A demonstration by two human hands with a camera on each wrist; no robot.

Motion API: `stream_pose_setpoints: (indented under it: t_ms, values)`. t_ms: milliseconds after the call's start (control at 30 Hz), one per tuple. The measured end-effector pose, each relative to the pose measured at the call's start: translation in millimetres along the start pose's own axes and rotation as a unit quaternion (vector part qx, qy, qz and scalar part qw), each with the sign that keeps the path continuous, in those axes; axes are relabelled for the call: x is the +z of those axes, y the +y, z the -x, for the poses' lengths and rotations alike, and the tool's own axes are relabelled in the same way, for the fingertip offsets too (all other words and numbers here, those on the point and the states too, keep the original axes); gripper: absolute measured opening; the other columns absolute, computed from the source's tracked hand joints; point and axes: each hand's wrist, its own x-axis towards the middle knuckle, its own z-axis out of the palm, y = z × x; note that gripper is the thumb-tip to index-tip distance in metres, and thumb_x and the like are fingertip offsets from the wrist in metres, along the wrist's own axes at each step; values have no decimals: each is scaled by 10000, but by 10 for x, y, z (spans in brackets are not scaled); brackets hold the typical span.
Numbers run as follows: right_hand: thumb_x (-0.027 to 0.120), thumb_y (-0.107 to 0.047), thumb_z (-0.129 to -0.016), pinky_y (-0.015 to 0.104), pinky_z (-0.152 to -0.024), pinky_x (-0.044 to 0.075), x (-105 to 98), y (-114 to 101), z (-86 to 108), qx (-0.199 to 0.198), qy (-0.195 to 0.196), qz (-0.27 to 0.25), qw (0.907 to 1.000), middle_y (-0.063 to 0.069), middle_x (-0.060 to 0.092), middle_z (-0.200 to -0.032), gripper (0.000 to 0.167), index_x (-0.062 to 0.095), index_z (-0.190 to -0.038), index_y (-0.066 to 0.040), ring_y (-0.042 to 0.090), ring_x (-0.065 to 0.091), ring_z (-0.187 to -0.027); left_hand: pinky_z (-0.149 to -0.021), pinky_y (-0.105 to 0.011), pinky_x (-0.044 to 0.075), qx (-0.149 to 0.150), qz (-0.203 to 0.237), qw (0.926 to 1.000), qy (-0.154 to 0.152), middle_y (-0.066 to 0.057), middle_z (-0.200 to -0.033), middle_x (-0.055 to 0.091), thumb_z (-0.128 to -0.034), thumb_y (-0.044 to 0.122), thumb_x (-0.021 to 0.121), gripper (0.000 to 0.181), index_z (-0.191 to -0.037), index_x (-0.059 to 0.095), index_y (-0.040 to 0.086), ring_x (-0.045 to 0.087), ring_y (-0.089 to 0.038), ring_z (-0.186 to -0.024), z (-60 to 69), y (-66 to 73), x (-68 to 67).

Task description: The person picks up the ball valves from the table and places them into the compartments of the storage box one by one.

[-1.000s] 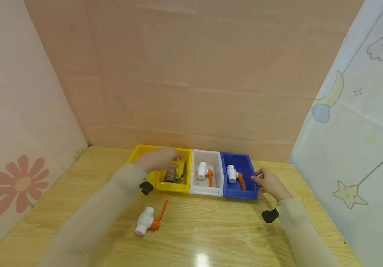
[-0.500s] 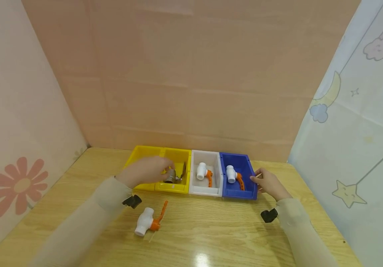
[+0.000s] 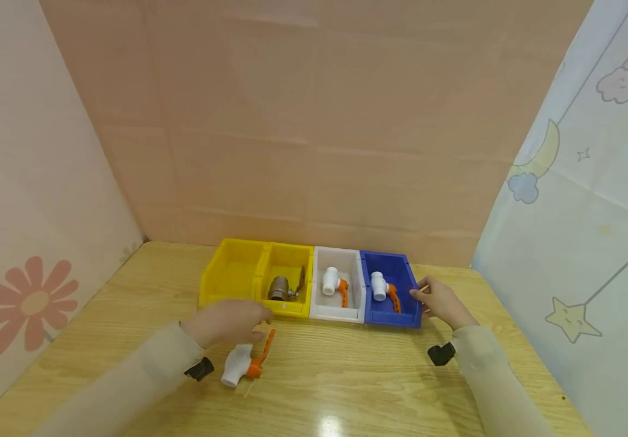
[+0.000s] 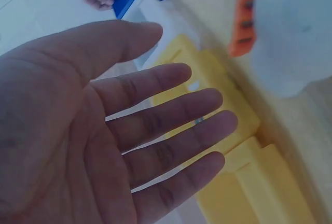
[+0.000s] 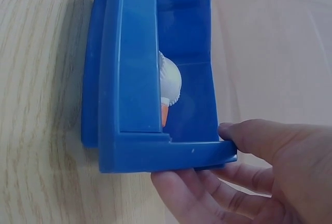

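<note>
My left hand (image 3: 229, 321) hovers over the table just behind a white plastic ball valve (image 3: 235, 366) with an orange lever handle. In the left wrist view its fingers (image 4: 171, 123) are spread and hold nothing; the valve's orange handle (image 4: 244, 22) shows at upper right. With my right hand (image 3: 445, 301) I grip the right wall of the blue bin (image 3: 415, 315). In the right wrist view the thumb (image 5: 249, 138) is at the wall's inner side and the fingers lie along the outside. A white ball valve (image 3: 379, 286) with an orange handle lies in that bin.
Left of the blue bin stands a white bin (image 3: 337, 313) holding another white valve (image 3: 331, 281). Further left are two joined yellow bins (image 3: 232, 267); the right one holds a metal ball valve (image 3: 279, 289). A fabric backdrop (image 3: 314, 152) rises behind the wooden table (image 3: 368, 376).
My left hand has drawn back from above the yellow bin with the metal valve, moving left and nearer to the loose white valve. My right hand has stayed on the blue bin.
</note>
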Motion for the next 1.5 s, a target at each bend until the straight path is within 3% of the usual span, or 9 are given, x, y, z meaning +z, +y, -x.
stream_pose_setpoints:
  t_ms: [133,267,433,767,1100,1500]
  values:
    - [525,-194,-996,397,-679,584,7,8,-7,6,13,15,10000,237,614,-1013,342,441,-1177,84,181,641,-714,-725,-306,522,-31,73,9998,-180,23,-1070,681,-882,276,686,270,-1119,667,150,578,-75,-800,45,5,126]
    - [524,-188,-996,390,-670,584,7,14,-17,-19,14,44,10000,239,614,-1012,335,442,-1172,84,182,642,-715,-646,-276,478,-5,175,9996,-241,77,-903,617,-856,319,710,250,-1058,672,177,513,-61,-709,91,6,213]
    - [523,-197,-997,388,-669,584,6,19,-27,-21,4,28,10000,240,616,-1014,347,441,-1175,89,176,642,-712,-646,-280,473,-52,60,9993,-358,64,-909,582,-794,400,769,355,-1053,664,181,491,-65,-699,141,21,275]
    - [519,-202,-1001,390,-671,584,16,20,-20,-19,14,9,10000,234,620,-1004,352,439,-1178,92,173,638,-708,-628,-271,475,-108,154,9987,-469,100,-885,554,-692,336,849,360,-958,631,231,477,-54,-699,211,52,319]
    - [520,-205,-1001,383,-670,583,17,3,1,14,32,21,10000,219,621,-992,350,440,-1182,84,176,634,-709,-701,-276,494,103,-169,9978,-627,105,-951,549,-612,252,898,554,-1094,625,241,493,-61,-769,235,20,341]
    - [523,-221,-1001,390,-680,584,6,-2,18,-11,28,30,10000,230,620,-1007,364,439,-1181,84,172,635,-714,-672,-254,482,185,-197,9974,-669,88,-983,527,-630,202,890,591,-1154,621,246,459,-63,-771,264,14,355]
